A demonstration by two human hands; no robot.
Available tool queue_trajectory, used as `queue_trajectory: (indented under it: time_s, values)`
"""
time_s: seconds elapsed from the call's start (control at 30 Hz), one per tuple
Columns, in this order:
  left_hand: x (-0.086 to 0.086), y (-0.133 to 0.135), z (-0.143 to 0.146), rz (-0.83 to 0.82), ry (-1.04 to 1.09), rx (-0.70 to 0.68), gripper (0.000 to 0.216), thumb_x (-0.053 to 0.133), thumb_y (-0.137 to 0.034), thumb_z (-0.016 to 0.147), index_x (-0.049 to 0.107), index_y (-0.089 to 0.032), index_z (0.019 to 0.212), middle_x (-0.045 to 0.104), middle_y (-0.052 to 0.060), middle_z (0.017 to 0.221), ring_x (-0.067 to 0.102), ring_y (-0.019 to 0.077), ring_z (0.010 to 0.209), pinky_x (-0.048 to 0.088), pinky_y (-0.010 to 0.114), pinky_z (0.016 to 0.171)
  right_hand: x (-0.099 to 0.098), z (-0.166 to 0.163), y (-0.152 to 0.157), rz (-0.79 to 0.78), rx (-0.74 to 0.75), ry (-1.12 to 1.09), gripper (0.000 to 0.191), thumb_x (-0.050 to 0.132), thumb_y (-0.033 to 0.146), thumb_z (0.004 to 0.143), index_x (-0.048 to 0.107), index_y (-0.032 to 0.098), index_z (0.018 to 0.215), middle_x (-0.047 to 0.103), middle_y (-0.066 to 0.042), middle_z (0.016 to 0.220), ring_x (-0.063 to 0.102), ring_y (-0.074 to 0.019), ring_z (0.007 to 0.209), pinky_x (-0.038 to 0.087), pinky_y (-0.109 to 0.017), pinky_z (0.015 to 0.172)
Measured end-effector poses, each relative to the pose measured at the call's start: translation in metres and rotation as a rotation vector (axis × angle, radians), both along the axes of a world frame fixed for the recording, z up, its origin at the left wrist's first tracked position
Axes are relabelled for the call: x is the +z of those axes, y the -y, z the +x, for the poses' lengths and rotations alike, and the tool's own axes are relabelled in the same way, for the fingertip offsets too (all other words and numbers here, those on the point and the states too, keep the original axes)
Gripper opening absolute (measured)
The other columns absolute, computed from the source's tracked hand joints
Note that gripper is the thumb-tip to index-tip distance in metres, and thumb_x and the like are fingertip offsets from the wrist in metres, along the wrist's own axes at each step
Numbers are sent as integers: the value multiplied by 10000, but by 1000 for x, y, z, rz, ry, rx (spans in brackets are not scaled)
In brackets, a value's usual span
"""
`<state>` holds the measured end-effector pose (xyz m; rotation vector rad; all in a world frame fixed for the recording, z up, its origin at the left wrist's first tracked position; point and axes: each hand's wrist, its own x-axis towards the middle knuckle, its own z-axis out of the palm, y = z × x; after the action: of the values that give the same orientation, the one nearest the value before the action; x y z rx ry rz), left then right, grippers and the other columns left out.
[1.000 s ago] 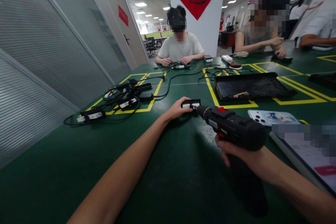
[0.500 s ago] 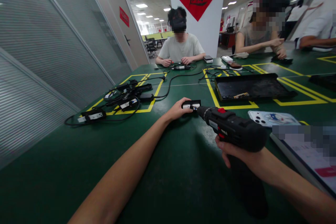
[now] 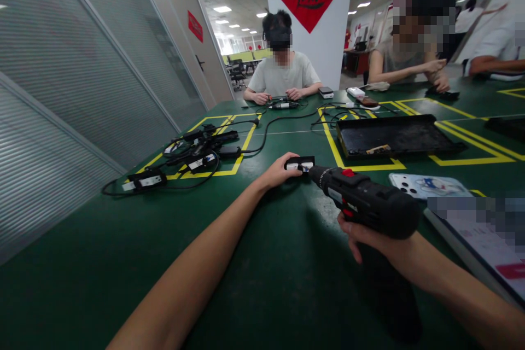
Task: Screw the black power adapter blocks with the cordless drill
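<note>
My left hand [image 3: 278, 173] reaches out over the green table [image 3: 123, 251] and grips a small black power adapter [image 3: 299, 163] with a white label, holding it down on the table. My right hand [image 3: 369, 240] is wrapped round the handle of a black cordless drill [image 3: 367, 202] with red buttons. The drill's tip points away from me and touches the right end of the adapter.
A pile of black adapters and cables [image 3: 192, 153] lies in a yellow-taped box at left. A black tray [image 3: 394, 136] sits at right behind a phone [image 3: 426, 185] and a tablet [image 3: 484, 240]. One person [image 3: 283, 74] sits opposite, with others at the far right.
Almost nothing has moved. Both hands keep their hold, and the view has shifted very slightly.
</note>
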<state>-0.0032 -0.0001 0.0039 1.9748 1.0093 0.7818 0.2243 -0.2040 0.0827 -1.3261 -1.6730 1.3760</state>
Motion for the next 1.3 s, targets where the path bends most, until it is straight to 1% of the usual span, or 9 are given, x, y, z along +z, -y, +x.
queue_trajectory:
  time_s: [0.1,0.17,0.33,0.47,0.57,0.7,0.87,1.07,1.3]
  values:
    - [1,0,0,4,-20,3,524,656,-341,659,501,-168,1128,577,36,987,544,170,877,436,293,802,-1,1,-1,7,1,-25,124,505,313,889,545,203,931,612,19,667,565,-144,599,440,-349,724]
    - [2,0,0,9,-25,0,521,654,-344,660,502,-166,1125,578,34,974,542,169,871,435,292,798,-1,1,0,-1,-5,-19,122,501,318,889,543,210,929,614,19,663,562,-147,597,435,-352,718]
    - [2,0,0,15,-27,-22,507,651,-343,662,506,-160,1112,578,25,956,534,158,854,429,280,788,-4,2,1,-34,-39,56,228,482,387,886,569,216,762,606,11,592,572,-172,629,418,-354,685]
    - [2,0,-1,16,-30,-22,516,647,-351,666,497,-163,1122,578,24,960,533,156,852,428,274,778,-6,3,1,-5,-24,5,148,504,351,881,575,222,875,609,27,590,569,-161,613,422,-343,699]
    - [2,0,-1,25,-42,-9,514,641,-349,669,495,-165,1126,579,27,968,532,161,860,429,279,786,-4,2,2,-29,-28,4,174,497,362,883,575,210,918,609,25,596,569,-161,612,423,-336,691]
    - [3,0,-1,14,-48,-15,526,642,-359,666,493,-167,1132,581,30,976,536,164,863,432,289,794,-1,1,2,-49,-30,13,189,486,373,885,573,205,884,605,22,594,572,-165,619,421,-338,698]
    - [4,1,0,13,-45,-6,523,640,-373,675,495,-171,1135,580,34,992,546,171,882,436,295,811,2,1,2,-31,-34,24,160,493,347,887,581,215,909,596,28,583,568,-171,627,412,-368,766]
    - [6,4,1,-6,-53,14,520,626,-414,698,498,-164,1136,587,56,1022,555,179,895,442,312,828,3,2,3,-74,-39,42,192,493,382,883,584,214,900,606,13,602,569,-180,638,421,-367,724]
    - [4,3,1,11,-50,1,515,619,-422,704,495,-161,1130,580,52,1004,549,172,887,440,303,817,1,1,2,-55,-31,36,223,484,407,884,575,204,889,596,18,595,563,-174,631,412,-356,702]
